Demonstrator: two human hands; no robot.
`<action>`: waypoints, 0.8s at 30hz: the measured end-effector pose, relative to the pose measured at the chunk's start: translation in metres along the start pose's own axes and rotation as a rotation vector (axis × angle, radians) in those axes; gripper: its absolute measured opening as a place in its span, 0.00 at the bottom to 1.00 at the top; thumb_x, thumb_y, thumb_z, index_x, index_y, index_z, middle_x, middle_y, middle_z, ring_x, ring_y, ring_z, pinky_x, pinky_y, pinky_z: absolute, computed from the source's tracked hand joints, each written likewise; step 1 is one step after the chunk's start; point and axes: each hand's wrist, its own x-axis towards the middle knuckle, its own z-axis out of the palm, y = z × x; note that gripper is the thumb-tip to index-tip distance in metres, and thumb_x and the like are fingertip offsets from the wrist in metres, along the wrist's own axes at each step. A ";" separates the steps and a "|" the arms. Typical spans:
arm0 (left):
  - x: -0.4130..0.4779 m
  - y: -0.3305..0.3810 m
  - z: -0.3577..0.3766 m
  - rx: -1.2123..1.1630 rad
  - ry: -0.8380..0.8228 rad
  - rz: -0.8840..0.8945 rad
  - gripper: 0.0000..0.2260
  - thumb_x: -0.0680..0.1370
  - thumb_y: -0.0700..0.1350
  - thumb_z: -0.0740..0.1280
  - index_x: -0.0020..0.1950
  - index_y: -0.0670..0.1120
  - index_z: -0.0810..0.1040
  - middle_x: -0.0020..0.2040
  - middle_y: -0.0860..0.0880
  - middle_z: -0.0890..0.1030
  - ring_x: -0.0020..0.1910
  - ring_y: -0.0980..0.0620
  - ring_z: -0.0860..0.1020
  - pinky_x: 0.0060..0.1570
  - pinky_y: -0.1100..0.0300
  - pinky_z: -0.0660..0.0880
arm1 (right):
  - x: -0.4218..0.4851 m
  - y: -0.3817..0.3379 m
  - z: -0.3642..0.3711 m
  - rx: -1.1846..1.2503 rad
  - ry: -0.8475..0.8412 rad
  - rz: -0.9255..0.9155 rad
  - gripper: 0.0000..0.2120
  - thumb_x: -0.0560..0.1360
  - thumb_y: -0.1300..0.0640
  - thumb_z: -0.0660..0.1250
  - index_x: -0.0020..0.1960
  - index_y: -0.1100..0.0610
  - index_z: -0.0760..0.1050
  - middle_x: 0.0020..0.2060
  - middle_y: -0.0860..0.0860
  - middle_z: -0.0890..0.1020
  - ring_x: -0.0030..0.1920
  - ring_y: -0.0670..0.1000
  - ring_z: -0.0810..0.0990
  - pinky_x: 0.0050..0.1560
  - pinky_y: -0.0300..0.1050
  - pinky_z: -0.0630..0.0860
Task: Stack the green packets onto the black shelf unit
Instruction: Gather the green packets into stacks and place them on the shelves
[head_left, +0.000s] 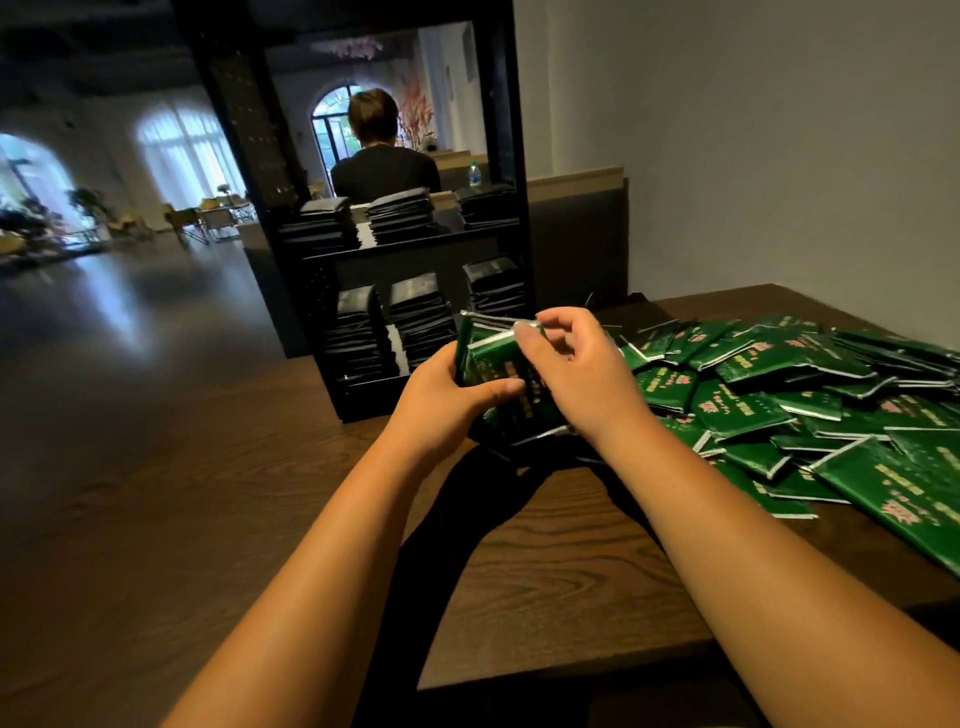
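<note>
Left hand (447, 400), right hand (582, 374) gripping packet bundle (493, 354), loose packets (779, 395) heaped beside, black shelf unit (517, 156) beyond

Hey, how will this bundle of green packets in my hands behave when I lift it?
The bundle of green packets probably slips apart easily: wrappers look glossy, edges sit uneven between left hand and right hand. Packets seem thin and light, likely somewhat floppy. Being flat, they should stack steadily, like the stacks on the black shelf unit.
</note>
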 end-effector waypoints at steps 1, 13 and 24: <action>-0.001 -0.003 -0.006 -0.033 0.037 -0.014 0.21 0.76 0.45 0.81 0.67 0.52 0.82 0.57 0.54 0.89 0.57 0.56 0.87 0.57 0.58 0.83 | 0.003 0.000 0.009 0.020 -0.056 0.040 0.23 0.79 0.35 0.71 0.68 0.44 0.75 0.59 0.42 0.83 0.57 0.43 0.84 0.58 0.48 0.83; -0.012 -0.050 -0.040 -0.340 0.178 -0.188 0.15 0.80 0.40 0.76 0.66 0.43 0.83 0.59 0.43 0.88 0.60 0.41 0.87 0.63 0.40 0.82 | 0.000 0.039 0.059 -0.095 -0.369 0.065 0.27 0.78 0.50 0.75 0.74 0.38 0.71 0.59 0.38 0.83 0.56 0.36 0.82 0.59 0.45 0.79; -0.011 -0.063 -0.023 -0.574 0.350 -0.249 0.15 0.81 0.42 0.75 0.68 0.41 0.81 0.60 0.37 0.87 0.59 0.34 0.86 0.59 0.32 0.82 | 0.001 0.066 0.045 -0.073 -0.250 0.168 0.25 0.75 0.58 0.80 0.68 0.50 0.76 0.56 0.47 0.87 0.54 0.48 0.87 0.62 0.55 0.83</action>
